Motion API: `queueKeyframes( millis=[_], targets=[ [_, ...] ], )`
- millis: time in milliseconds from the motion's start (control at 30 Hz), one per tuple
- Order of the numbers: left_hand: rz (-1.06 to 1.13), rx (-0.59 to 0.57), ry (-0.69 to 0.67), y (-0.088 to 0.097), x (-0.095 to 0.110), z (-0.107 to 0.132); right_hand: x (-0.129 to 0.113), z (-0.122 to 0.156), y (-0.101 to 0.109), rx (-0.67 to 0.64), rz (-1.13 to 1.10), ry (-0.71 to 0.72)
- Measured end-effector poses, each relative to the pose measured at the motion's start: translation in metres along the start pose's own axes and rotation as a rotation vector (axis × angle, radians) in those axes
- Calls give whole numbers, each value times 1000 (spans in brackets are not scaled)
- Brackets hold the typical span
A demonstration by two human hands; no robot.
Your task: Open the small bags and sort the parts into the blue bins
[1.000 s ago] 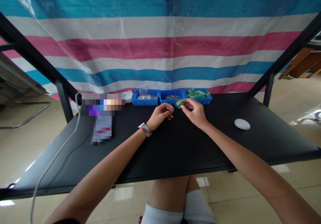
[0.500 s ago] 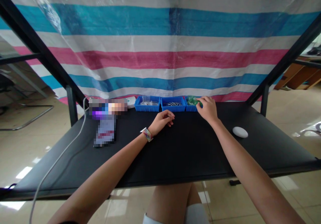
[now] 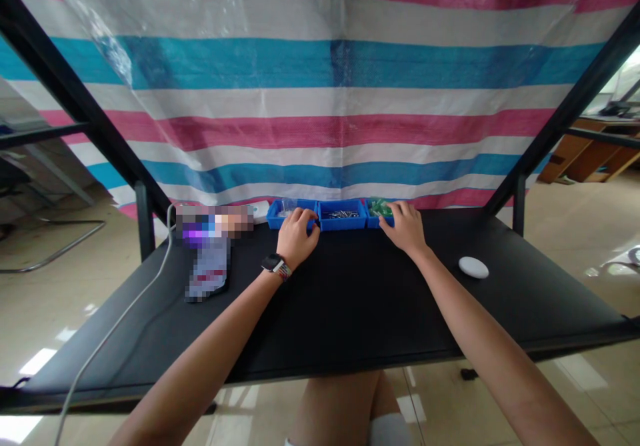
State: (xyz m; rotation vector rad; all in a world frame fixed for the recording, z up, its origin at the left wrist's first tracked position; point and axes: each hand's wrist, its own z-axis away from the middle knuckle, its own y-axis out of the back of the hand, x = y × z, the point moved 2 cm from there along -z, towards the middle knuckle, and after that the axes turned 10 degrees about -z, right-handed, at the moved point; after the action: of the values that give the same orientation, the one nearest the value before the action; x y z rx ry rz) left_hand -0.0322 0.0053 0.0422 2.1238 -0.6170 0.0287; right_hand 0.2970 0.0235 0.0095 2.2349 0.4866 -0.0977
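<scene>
Three small blue bins stand in a row at the back of the black table. The left bin holds clear bags, the middle bin holds small metal parts, and the right bin holds green packets. My left hand, with a watch on its wrist, has its fingers curled over the front right corner of the left bin. My right hand lies on the right bin with bent fingers among the green packets; what they hold, if anything, is hidden.
A white oval object lies on the table to the right. A blurred-out item and a white cable lie to the left. A striped tarp hangs behind the bins. Black frame posts stand at both back corners.
My right hand carried a green packet from mid-table back to the right bin and stays there. My left hand moved from the table up to the left bin. The view tilted upward.
</scene>
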Motion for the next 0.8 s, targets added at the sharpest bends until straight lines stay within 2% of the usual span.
queueKeyframes(
  millis=[133, 333, 567, 800],
  targets=[
    [-215, -16, 15, -7, -13, 0, -1, 1, -1, 13, 2, 9],
    [-274, -43, -21, -16, -17, 3, 0, 3, -1, 5, 7, 10],
    [-228, -78, -33, -14, -27, -7, -2, 5, -4, 29, 35, 19],
    [4, -282, -100, 0, -24, -20, -3, 6, -5, 28, 73, 32]
  ],
)
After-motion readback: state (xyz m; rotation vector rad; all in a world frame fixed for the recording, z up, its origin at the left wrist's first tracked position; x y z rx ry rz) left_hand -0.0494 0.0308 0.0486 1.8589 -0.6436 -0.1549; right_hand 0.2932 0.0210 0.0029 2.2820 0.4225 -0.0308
